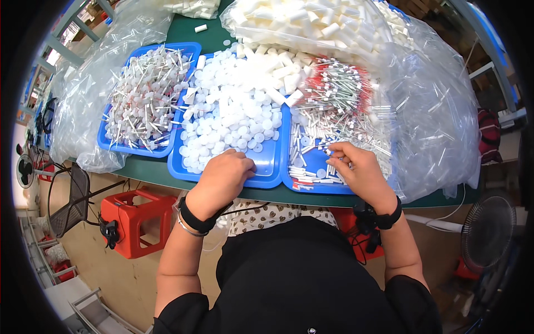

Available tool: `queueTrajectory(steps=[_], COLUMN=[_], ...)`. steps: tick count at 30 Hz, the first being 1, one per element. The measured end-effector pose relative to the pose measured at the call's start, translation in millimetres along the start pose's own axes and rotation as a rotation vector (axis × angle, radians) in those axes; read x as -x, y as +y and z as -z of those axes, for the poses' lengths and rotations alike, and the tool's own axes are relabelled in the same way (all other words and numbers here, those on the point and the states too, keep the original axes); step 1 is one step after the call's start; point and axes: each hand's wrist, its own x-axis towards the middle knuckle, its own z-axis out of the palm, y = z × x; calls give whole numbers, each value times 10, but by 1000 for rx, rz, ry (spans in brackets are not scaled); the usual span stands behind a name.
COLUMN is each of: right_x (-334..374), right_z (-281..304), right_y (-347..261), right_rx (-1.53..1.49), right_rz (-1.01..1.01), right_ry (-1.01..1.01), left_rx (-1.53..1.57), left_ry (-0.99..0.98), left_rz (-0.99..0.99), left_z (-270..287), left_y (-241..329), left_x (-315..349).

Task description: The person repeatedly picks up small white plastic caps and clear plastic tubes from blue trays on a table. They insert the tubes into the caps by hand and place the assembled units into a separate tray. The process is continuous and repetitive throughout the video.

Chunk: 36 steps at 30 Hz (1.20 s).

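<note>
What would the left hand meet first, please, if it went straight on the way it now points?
Probably the pale discs heaped in the middle blue tray, just ahead of the left hand, though depth is unclear.

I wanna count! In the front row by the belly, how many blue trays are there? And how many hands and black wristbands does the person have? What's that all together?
Blue trays: 3
Hands: 2
Black wristbands: 2
Total: 7
</note>
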Motion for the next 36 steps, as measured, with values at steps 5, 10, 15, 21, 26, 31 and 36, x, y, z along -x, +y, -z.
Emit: queueTrajectory(steps=[5,10,15,21,26,31,36], right_x=[13,22,60,69,69,60,83], right_z=[15,4,-51,-109,-91,-69,-28], right_y=[-39,-161,-336,-360,-337,-260,-254], right_rx=[-155,-166,-128,84,125,233,219], right_rz=[-30,-24,115,299,284,241,186], right_ry=[10,-3,-17,64,102,213,208], left_rx=[140,713,1690,2115,2215,2050,2066], left_ry=[106,173,43,15,29,127,90], left_rz=[10,245,462,438,450,454,445], left_z=[-36,-102,-196,-435,-505,-522,-554], left_y=[50,139,364,500,485,514,527], left_x=[-68,-126,-154,-129,-137,-172,-170])
